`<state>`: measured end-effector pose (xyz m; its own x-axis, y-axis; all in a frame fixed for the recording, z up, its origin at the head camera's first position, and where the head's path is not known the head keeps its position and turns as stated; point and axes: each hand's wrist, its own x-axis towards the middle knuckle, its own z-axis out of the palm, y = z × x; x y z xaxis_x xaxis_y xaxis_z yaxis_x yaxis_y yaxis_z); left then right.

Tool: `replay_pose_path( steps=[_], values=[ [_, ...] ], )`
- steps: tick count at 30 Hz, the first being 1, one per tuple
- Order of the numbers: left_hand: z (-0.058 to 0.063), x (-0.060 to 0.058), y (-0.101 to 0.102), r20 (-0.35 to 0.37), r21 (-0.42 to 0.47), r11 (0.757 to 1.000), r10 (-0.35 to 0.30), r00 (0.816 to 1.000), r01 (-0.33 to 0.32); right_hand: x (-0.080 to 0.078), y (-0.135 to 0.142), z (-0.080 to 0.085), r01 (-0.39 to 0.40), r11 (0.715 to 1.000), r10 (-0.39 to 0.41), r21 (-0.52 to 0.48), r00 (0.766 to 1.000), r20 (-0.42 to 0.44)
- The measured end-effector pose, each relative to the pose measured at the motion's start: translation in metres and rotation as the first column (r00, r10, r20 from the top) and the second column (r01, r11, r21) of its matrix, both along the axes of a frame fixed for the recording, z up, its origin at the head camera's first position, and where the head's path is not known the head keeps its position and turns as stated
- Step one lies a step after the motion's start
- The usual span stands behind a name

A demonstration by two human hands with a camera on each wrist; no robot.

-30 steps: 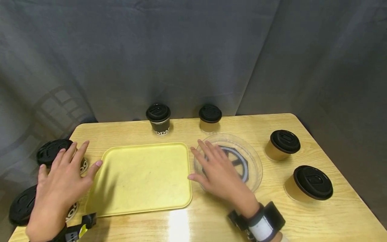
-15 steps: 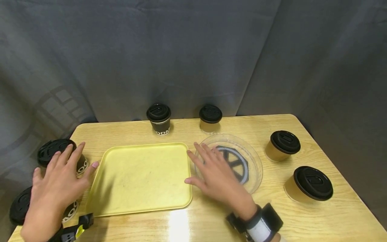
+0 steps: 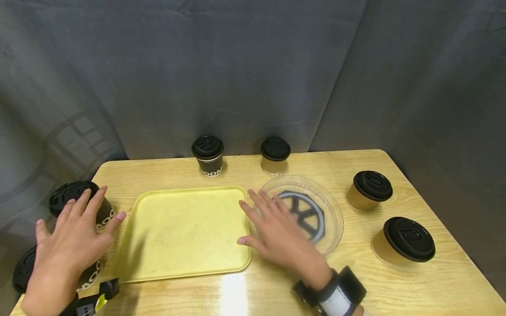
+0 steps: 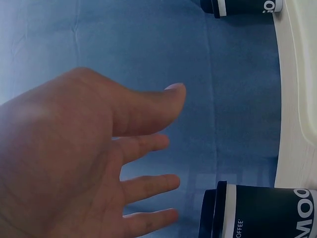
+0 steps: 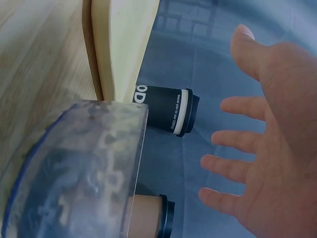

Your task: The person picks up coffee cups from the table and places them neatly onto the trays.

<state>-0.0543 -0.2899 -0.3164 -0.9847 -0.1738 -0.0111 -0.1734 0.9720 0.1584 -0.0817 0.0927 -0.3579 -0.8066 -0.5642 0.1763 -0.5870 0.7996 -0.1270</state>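
Note:
My left hand (image 3: 73, 239) hovers with spread fingers over the left side of the table, above two black lidded coffee cups; the far one (image 3: 104, 213) and the near one (image 3: 91, 274) are partly hidden by it. In the left wrist view nothing lies between thumb and fingers, and a dark cup (image 4: 262, 210) stands beyond the fingertips. My right hand (image 3: 278, 232), fingers spread and holding nothing, is above the left part of a clear round plastic dish (image 3: 336, 219) with a dark spoked pattern in it. Between the hands lies a yellow rectangular tray (image 3: 189, 232).
At the back stand a black lidded cup (image 3: 209, 156) and a tan lidded cup (image 3: 274, 156). Two more tan cups with black lids, one farther (image 3: 367, 191) and one nearer (image 3: 403, 241), stand at the right. A grey curtain (image 3: 237, 74) hangs behind the table.
Both hands have drifted slightly left and toward the near edge, fingers still spread. More of the dish and of the left cups shows. The cups, tray and dish have stayed in place.

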Motion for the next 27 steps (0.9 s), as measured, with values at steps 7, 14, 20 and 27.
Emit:
replay_pose_path(
  steps=[7, 14, 20, 27],
  values=[
    [0.0, 0.001, -0.004, 0.033, 0.008, 0.999, 0.034, 0.999, -0.034, 0.001, -0.004, -0.003, -0.029, 1.0, 0.029, 0.008, 1.0, -0.011],
    [0.003, 0.004, -0.007, 0.042, 0.004, 0.998, 0.061, 0.997, -0.061, 0.003, -0.008, -0.005, -0.069, 0.997, 0.07, 0.031, 0.997, -0.036],
    [0.001, 0.005, -0.013, 0.033, 0.019, 0.998, 0.058, 0.998, -0.059, 0.007, -0.012, -0.009, -0.088, 0.995, 0.089, 0.044, 0.996, -0.024],
    [-0.003, 0.008, -0.02, 0.042, 0.056, 0.997, 0.053, 0.998, -0.055, 0.011, -0.017, -0.009, -0.107, 0.993, 0.106, 0.057, 0.994, 0.008]
  ],
)
